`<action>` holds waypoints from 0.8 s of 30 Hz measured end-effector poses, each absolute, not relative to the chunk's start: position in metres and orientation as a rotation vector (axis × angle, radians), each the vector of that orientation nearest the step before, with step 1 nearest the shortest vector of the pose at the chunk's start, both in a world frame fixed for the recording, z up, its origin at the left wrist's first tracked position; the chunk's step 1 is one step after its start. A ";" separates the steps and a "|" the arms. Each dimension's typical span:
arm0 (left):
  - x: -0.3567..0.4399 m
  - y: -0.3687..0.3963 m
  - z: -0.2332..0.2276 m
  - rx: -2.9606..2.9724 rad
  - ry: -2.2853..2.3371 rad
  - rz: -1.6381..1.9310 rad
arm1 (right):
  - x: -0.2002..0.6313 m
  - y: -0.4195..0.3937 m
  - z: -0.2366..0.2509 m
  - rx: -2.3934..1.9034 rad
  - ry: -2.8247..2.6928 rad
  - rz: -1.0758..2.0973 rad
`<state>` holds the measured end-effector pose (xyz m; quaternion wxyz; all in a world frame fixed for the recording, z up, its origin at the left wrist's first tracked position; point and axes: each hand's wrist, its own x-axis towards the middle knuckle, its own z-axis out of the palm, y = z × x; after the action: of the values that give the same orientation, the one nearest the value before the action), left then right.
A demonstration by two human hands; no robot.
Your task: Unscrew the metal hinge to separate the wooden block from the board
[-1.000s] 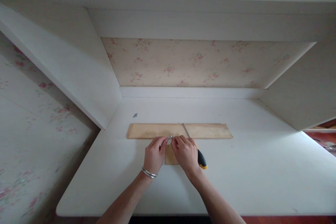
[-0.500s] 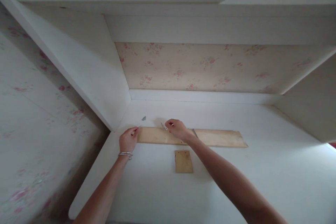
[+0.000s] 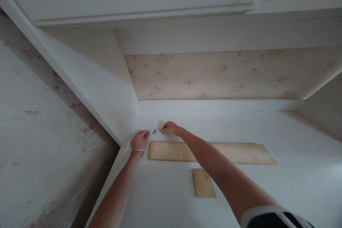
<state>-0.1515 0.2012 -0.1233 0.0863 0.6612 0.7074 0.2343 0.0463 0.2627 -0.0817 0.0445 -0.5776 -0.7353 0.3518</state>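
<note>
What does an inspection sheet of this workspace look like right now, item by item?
Surface: white desk top set in an alcove.
Job's things: small metal pieces lie near the back left corner, between the hands; too small to identify.
Clutter: long wooden board lies flat; small wooden piece lies flat in front of it, apart.
Hands: left hand, with a bracelet at the wrist, pinches something thin; right hand has its fingers curled at the metal pieces.
Cables: nothing seen.
Surroundings: floral wallpaper behind, white side panel at left.
</note>
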 end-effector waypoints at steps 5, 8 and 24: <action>-0.157 0.202 -0.130 1.841 2.052 0.718 | 0.037 0.271 -0.088 -1.899 -2.277 0.995; -0.158 0.202 -0.130 1.789 2.050 0.715 | 0.033 0.269 -0.090 -1.947 -2.258 0.965; -0.157 0.200 -0.128 1.785 2.053 0.740 | 0.037 0.257 -0.087 -1.954 -2.314 0.764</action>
<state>-0.1567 0.2004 -0.1284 0.1604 0.6249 0.7188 0.2589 0.0368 0.2567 -0.0868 0.0090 -0.6256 -0.7407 0.2446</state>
